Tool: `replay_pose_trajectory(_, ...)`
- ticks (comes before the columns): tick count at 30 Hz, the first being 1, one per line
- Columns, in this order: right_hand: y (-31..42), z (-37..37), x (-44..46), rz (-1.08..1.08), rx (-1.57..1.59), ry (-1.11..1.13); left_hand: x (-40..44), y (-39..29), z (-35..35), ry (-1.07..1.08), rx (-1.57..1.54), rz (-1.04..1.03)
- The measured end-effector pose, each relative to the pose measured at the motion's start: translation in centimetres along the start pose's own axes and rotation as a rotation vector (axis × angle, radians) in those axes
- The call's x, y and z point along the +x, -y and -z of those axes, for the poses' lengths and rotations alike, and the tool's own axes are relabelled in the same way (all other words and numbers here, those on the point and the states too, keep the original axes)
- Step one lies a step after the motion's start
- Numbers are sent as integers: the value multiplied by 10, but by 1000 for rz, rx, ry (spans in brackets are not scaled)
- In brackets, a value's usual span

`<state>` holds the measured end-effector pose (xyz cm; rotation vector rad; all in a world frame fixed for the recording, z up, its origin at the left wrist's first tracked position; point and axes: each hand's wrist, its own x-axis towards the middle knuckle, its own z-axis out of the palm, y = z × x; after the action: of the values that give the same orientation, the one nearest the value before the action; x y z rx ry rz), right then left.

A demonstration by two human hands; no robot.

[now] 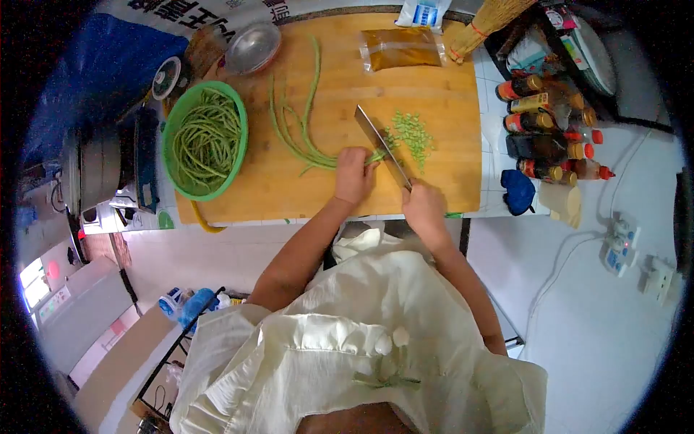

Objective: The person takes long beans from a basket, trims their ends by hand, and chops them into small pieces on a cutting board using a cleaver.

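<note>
On the wooden board [246, 155], my left hand [353, 177] is closed round a bunch of long green beans [295, 141], whose long ends trail up and to the left. My right hand [425, 210] grips the handle of a knife [382, 145]. The blade lies across the bean ends just right of my left fingers. To the right of the blade is a scattered pile of small cut bean pieces [412, 136]. A green basket [242, 145] full of coiled long beans stands at the board's left side.
A metal bowl [253, 48] sits at the back left. A bag of brown liquid [403, 49], a white packet [421, 13] and a straw brush [486, 27] lie at the back right. Several sauce bottles [531, 121] and a dark blue object [518, 192] are right of the board.
</note>
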<state>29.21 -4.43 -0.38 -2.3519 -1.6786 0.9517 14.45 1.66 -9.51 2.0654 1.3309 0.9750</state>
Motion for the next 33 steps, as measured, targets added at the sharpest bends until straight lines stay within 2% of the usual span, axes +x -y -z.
replay_pose_trajectory(9,25,-4,33,-104,-88,148,1,5,4,54,42,-42)
replay_pose_trajectory(15,18,-20,34,-68,-44,65,2,1,5,33,24,-70)
replay_pose_trajectory(17,8,-20,19,11,-16,-31,2,1,6,44,16,-61)
replay_pose_trajectory(20,-26,-32,5,5,-35,-39,0,2,4,40,2,-46)
replay_pose_trajectory(26,-30,-24,-3,7,-46,-128,-2,-4,10,44,91,2)
replay_pose_trajectory(33,-9,2,-9,37,23,-5,-3,5,9,78,49,111)
